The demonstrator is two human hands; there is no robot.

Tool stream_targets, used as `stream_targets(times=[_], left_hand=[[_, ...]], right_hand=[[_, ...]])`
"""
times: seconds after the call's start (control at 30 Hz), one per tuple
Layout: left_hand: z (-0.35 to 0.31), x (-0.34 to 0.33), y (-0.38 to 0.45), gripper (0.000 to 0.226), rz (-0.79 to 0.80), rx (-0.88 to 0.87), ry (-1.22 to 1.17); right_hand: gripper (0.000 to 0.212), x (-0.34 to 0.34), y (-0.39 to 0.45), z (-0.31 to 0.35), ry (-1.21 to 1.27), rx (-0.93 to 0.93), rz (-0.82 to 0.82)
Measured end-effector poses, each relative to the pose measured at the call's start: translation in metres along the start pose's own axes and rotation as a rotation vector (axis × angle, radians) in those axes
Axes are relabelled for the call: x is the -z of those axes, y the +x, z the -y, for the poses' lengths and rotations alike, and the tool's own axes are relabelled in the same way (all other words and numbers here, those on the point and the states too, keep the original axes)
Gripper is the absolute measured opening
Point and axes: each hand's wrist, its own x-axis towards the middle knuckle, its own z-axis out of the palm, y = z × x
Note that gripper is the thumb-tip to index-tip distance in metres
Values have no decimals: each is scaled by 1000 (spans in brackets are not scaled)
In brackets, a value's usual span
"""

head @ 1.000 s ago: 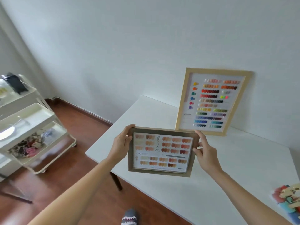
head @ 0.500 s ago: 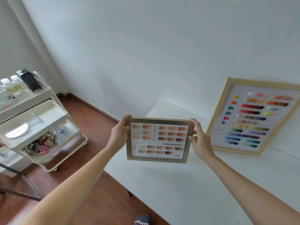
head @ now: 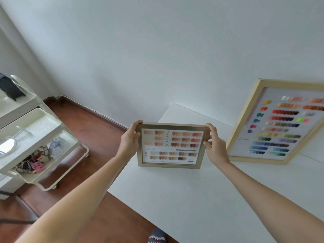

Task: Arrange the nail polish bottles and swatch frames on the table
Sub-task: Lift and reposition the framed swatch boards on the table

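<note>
I hold a small swatch frame (head: 172, 145) with rows of orange, brown and beige nail samples upright over the left end of the white table (head: 201, 199). My left hand (head: 130, 140) grips its left side and my right hand (head: 214, 146) grips its right side. Its bottom edge is at or just above the tabletop; I cannot tell if it touches. A large light-wood swatch frame (head: 280, 123) with many coloured samples leans against the wall on the table at the right. No nail polish bottles are in view.
A white three-tier trolley (head: 35, 134) stands on the wooden floor at the left, with a black item on top, a clear dish in the middle tray and several small things in the bottom tray. The table's left edge lies just under the small frame.
The small frame has gone lower and farther forward, down to the tabletop at the table's left end. My view has turned left, so the large frame sits at the right edge.
</note>
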Motion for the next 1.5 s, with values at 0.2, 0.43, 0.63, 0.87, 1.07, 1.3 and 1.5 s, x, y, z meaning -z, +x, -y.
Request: stream_targets(times=[0.2,0.43,0.63,0.87,1.07,1.3,1.5], left_hand=[[8,-3,0,53,1,-23,52],[7,-6,1,53,-13,-45,124],[2,-8,-3,59,-17,-31,208],[-37,-21,-16,60,-116,-96,318],[-105,-61,-28,57,-213,-242,392],[-177,-138,-54,57,-81,-389,270],[-215,-203,-69,57,38,-424,237]], right_hand=[[71,-4,-2,-5,-2,-10,12],[73,-2,-2,-6,-20,6,22],[81,6,-6,-2,-11,-6,78],[81,40,-26,-9,-6,-4,32],[79,104,-53,-32,-38,4,-23],[72,190,-96,-74,-67,-57,-91],[73,250,-117,-114,-102,-143,-154]])
